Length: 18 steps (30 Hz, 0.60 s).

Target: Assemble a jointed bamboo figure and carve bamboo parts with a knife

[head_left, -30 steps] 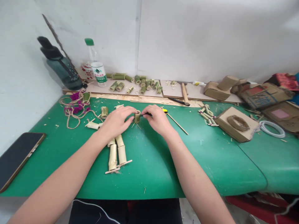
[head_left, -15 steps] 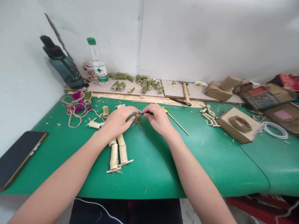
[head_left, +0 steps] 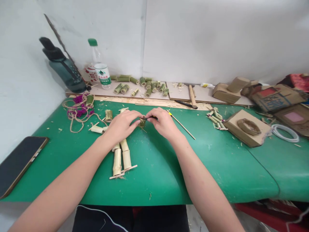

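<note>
Near the table's middle, my left hand pinches a short bamboo piece between thumb and fingers. My right hand is closed around a slim black-and-yellow knife, its dark tip against the bamboo piece's top. The knife's yellow end shows beyond my right hand. Thin slivers stick out below the bamboo piece. Partly under my left hand and forearm lies a jointed bamboo figure made of pale tube sections with small cross sticks. A short bamboo section stands just left of my left hand.
A thin stick lies right of my right hand. Twine and a phone are at left. Behind are cut bamboo tubes, a hammer, and bottles. Cardboard shapes and a small bamboo bundle sit right.
The bamboo piece has tipped and turned between my hands, so less of its side shows. Both hands stay in nearly the same place, and the view has shifted slightly.
</note>
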Each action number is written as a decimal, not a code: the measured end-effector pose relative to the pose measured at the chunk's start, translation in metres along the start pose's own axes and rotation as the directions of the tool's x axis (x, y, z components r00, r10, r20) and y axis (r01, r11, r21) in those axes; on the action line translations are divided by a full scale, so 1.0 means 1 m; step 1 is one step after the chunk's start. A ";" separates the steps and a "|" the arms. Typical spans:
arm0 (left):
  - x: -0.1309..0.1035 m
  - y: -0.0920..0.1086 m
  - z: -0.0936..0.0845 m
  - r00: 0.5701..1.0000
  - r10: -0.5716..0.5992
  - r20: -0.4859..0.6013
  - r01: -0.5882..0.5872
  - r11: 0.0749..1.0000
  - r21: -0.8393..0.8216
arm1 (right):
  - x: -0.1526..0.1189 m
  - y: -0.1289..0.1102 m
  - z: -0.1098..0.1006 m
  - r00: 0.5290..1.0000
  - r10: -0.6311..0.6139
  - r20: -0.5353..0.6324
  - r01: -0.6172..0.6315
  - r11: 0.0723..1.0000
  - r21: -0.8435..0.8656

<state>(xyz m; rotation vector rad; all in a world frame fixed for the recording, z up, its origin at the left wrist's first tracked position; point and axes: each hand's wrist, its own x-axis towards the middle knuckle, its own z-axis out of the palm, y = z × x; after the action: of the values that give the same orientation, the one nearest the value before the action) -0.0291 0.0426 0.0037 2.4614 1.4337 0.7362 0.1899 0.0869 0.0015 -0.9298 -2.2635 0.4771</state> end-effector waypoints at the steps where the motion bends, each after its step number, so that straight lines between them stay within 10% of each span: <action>1: 0.000 0.000 0.000 1.000 -0.011 0.003 0.011 1.000 0.003 | 0.000 0.000 0.000 1.000 0.007 0.004 -0.007 1.000 -0.002; 18: 0.000 0.002 0.003 0.996 -0.084 0.038 0.084 0.996 0.003 | 0.001 0.000 0.001 0.999 0.045 0.014 -0.045 0.999 -0.020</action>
<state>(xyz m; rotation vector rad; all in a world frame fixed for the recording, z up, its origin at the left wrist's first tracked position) -0.0260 0.0413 0.0020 2.3864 1.5140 0.6678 0.1885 0.0878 0.0012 -0.9919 -2.2679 0.4828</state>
